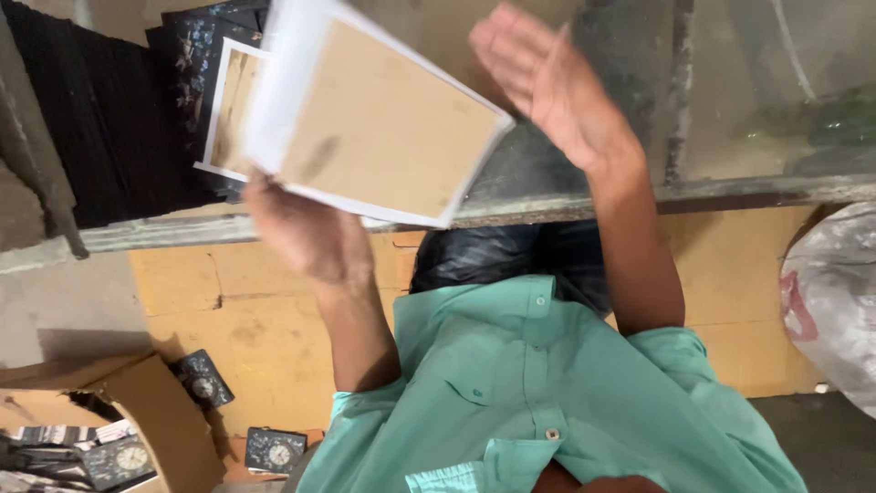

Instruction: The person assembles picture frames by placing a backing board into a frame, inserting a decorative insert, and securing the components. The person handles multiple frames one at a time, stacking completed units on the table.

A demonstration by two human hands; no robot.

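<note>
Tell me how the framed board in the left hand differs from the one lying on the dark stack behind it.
The held board is tilted, lifted off the bench and gripped at its lower left corner by the left hand; the lying board rests on the dark stack and is mostly hidden behind it. The held board looks larger, being nearer the camera. The right hand is open beside the held board only. Both show a tan panel with a white border.

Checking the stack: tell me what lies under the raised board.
Under the white-edged brown board held by the left hand lies another white-edged board on dark patterned pieces; the rest is covered.
</note>
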